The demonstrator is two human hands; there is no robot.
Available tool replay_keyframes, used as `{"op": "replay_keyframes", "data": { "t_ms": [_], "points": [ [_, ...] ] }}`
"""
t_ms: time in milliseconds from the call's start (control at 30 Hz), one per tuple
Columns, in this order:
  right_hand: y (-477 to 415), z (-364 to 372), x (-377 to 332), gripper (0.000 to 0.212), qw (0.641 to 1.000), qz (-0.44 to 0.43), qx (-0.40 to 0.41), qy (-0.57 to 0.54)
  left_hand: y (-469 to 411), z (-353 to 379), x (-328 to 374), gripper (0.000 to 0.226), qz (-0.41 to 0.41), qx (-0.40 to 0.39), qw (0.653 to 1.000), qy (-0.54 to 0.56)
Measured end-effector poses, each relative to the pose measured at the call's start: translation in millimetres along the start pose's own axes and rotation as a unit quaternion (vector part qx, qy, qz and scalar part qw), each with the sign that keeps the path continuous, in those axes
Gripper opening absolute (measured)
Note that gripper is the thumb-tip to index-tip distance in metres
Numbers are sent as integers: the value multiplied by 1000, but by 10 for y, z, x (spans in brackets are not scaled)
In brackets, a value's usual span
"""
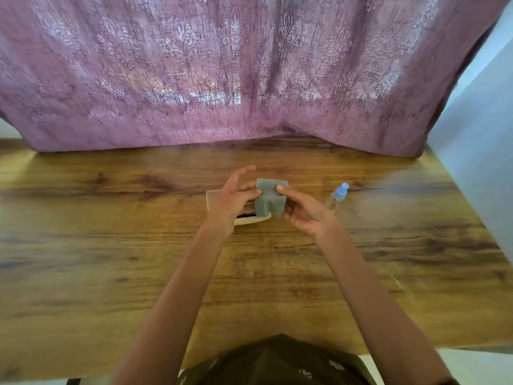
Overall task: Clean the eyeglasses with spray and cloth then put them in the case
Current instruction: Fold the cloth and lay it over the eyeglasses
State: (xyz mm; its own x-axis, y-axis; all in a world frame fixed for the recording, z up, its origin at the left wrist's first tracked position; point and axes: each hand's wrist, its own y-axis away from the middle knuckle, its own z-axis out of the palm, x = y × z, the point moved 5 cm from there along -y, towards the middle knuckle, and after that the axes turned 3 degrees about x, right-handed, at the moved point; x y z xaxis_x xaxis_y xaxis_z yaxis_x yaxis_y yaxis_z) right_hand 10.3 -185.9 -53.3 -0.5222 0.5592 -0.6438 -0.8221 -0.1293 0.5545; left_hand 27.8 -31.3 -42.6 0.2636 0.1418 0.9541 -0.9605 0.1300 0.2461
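Observation:
A small grey-green cloth (268, 197) hangs between both hands above the middle of the wooden table. My left hand (231, 197) pinches its left edge, with the other fingers spread. My right hand (304, 209) pinches its upper right edge with thumb and fingers. Under the hands lies an open white eyeglass case (215, 200) with a dark interior; something dark shows inside, mostly hidden by my left hand, so I cannot tell whether it is the eyeglasses. A clear spray bottle (336, 198) with a light blue cap lies tilted on the table right of my right hand.
A purple patterned curtain (249, 73) hangs along the table's far edge. The wooden table (111, 259) stretches wide to both sides. A white wall (477, 134) stands at the right. A thin dark cord (361, 189) runs behind the bottle.

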Motion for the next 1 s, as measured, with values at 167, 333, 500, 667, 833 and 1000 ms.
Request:
{"op": "replay_keyframes", "data": {
  "t_ms": [167, 333, 500, 667, 833, 1000],
  "points": [
    [109, 132, -239, 18, 972, -193, -82, 110, 68, 39, 239, 51, 157, -12, 987, -14],
    [197, 219, -371, 48, 874, -343, -72, 337, 27, 23, 249, 48, 158, -16, 985, -72],
    [217, 208, -386, 35, 867, -358, -53, 344, -6, 13, 166, 31, 127, -21, 988, -82],
    [215, 179, -373, 18, 902, -312, -54, 293, 0, 26, 119, 31, 118, -59, 989, -63],
    [198, 141, -379, 24, 909, -301, -57, 283, -7, -18, 124, 19, 105, -32, 993, -52],
    [194, 137, -398, 26, 900, -307, -44, 306, -36, -47, 151, 20, 80, -28, 996, -17]
  ]
}}
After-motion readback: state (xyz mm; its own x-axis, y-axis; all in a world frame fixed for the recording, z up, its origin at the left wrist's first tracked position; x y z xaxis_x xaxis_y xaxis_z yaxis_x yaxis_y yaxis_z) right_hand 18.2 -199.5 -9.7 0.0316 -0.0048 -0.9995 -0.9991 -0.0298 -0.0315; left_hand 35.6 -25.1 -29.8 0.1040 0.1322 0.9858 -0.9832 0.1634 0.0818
